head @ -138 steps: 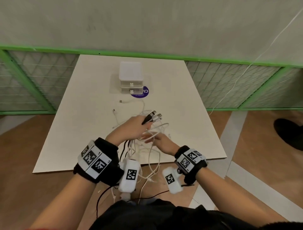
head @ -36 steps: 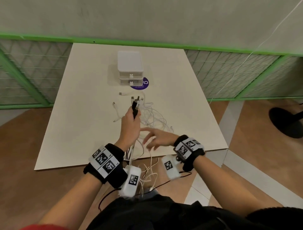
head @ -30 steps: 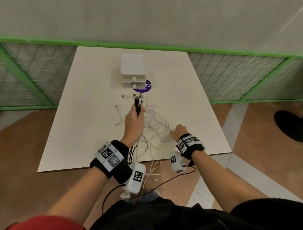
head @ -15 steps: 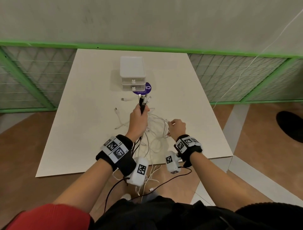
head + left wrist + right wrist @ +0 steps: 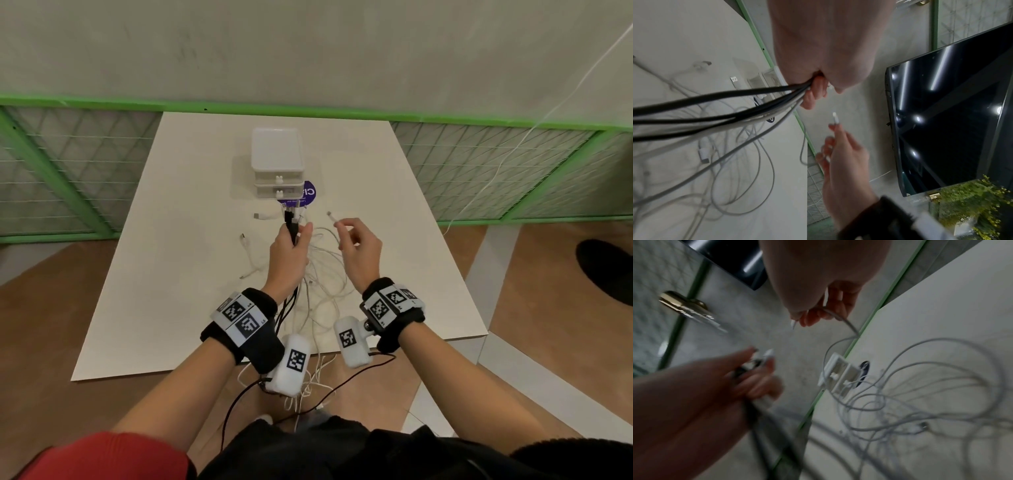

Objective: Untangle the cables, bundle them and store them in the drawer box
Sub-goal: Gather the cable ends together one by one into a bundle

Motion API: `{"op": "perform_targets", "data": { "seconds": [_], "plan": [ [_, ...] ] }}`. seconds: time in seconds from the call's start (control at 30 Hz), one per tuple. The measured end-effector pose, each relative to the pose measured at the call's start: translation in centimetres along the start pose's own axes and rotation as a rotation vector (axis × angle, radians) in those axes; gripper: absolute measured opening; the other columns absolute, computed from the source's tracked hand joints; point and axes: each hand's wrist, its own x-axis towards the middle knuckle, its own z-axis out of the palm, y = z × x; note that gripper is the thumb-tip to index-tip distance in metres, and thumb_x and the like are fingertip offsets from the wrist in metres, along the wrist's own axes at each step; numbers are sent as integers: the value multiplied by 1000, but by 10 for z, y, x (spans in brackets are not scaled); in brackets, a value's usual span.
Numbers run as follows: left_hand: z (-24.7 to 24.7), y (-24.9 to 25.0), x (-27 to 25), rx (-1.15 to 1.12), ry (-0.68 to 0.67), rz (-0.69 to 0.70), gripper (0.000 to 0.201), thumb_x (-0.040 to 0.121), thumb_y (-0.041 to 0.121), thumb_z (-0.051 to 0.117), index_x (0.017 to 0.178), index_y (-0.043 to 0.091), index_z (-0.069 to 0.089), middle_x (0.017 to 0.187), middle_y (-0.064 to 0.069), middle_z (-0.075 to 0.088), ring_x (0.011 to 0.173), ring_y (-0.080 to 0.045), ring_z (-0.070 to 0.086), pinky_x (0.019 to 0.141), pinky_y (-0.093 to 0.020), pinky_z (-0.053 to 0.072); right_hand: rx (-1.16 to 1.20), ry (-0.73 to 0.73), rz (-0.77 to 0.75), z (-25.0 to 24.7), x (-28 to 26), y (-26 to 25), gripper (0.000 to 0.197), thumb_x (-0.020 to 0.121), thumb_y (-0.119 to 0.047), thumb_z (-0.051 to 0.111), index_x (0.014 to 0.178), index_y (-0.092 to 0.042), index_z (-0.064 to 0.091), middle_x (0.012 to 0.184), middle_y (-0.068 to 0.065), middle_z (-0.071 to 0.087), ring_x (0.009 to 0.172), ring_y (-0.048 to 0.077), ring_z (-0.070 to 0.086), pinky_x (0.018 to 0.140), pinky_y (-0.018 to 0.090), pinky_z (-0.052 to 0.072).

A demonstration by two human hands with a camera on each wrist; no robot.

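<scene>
My left hand is raised over the table and grips a bundle of black and white cable ends, plugs pointing up; the cords trail back from my fist. Beside it my right hand pinches a thin white cable near its connector, seen as a small white tip and again as the same tip. A loose tangle of white cables lies on the table under both hands. The white two-drawer box stands beyond, both drawers closed.
The white table has its near edge by my wrists, with cables hanging over it. Two loose white cable ends lie left of my hands. A purple round sticker sits by the box. A green-framed mesh fence runs behind.
My right hand rose from the tangle on the table, lifting a thin white cable end up beside the left hand. The left hand kept holding its bundle upright, drifting slightly toward the box.
</scene>
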Motion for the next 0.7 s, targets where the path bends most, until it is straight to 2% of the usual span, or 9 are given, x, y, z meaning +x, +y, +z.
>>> {"op": "perform_targets", "data": {
  "seconds": [0.07, 0.13, 0.27, 0.33, 0.43, 0.53, 0.6, 0.67, 0.7],
  "plan": [
    [4, 3, 1, 34, -12, 42, 27, 95, 36, 47, 102, 11, 54, 73, 4, 55, 60, -5, 52, 59, -21, 47, 9, -112, -114, 11, -6, -18, 20, 93, -10, 53, 107, -6, 67, 75, 6, 63, 64, 5, 51, 61, 14, 40],
    [6, 5, 2, 38, -18, 57, 29, 97, 36, 44, 101, 10, 55, 82, -1, 61, 69, -12, 58, 56, -17, 44, 31, -243, -141, 18, -9, -27, 30, 94, -5, 48, 121, -9, 60, 84, 7, 59, 73, 2, 51, 65, 14, 41],
    [4, 9, 5, 48, 40, 60, 26, 99, 34, 38, 95, 14, 54, 80, 2, 61, 71, -12, 58, 66, -25, 47, 69, -281, -174, 15, -6, -34, 38, 88, 0, 55, 124, -9, 56, 83, 1, 61, 74, -2, 58, 71, 16, 49],
    [3, 11, 8, 23, 78, 67, 22, 99, 30, 39, 94, 14, 53, 84, -2, 61, 77, -17, 57, 72, -31, 46, 152, -241, -116, 14, -6, -40, 36, 84, 0, 61, 116, -13, 51, 78, 1, 65, 70, 1, 62, 70, 16, 51],
    [1, 18, 13, 3, 128, 86, 20, 100, 27, 38, 92, 12, 49, 95, -11, 56, 86, -20, 55, 75, -29, 43, 216, -227, -61, 14, -8, -48, 32, 86, -6, 62, 104, -19, 39, 71, 6, 66, 61, 12, 64, 62, 21, 53],
    [-8, 29, 22, -112, 185, 73, 20, 100, 29, 38, 95, 13, 49, 80, 0, 53, 72, -13, 54, 74, -36, 47, 151, -338, -103, 14, -13, -38, 3, 92, -14, 55, 92, -13, 52, 57, 0, 56, 48, 11, 51, 53, 24, 45],
    [-18, 43, 29, -204, 210, 94, 19, 101, 26, 36, 93, 14, 49, 71, 5, 52, 58, -2, 52, 67, -32, 47, 70, -382, -112, 14, -17, -20, 20, 95, -17, 50, 77, -13, 57, 54, -7, 50, 51, 10, 47, 57, 25, 41],
    [-27, 58, 33, -304, 166, 155, 18, 102, 22, 34, 91, 15, 47, 63, 5, 49, 54, -3, 53, 67, -30, 53, 11, -420, -96, 13, -20, 0, 32, 98, -20, 42, 70, -14, 54, 57, -10, 48, 55, 9, 46, 62, 24, 39],
    [-30, 66, 33, -352, 126, 182, 19, 102, 21, 33, 87, 16, 45, 57, 8, 44, 49, -5, 49, 60, -27, 53, -32, -443, -100, 13, -22, 8, 35, 99, -24, 36, 69, -14, 51, 59, -11, 47, 56, 8, 45, 63, 23, 38]
  ]
}}
